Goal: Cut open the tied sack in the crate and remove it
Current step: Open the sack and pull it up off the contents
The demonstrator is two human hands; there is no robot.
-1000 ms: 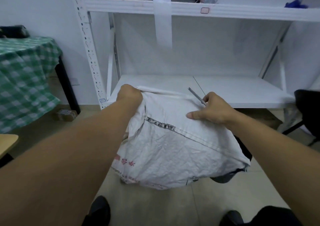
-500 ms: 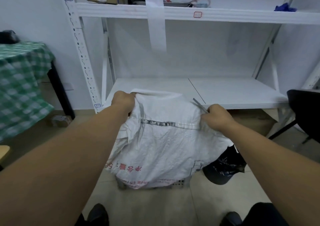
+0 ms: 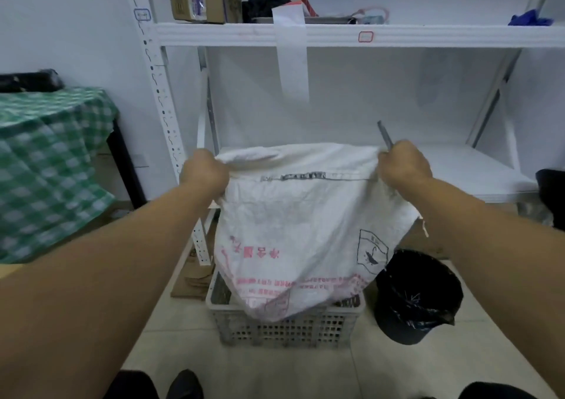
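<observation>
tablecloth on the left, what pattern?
Green and white check; the tablecloth shows in the head view, the only one.

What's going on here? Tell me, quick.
A person holds a white sack up by its top corners over a grey crate on the floor. The left hand grips one corner. The right hand grips the other, along with a thin grey blade that sticks up. The sack's lower end hangs at the crate's rim, so it is not clear of it. A black bin stands beside the crate.
</observation>
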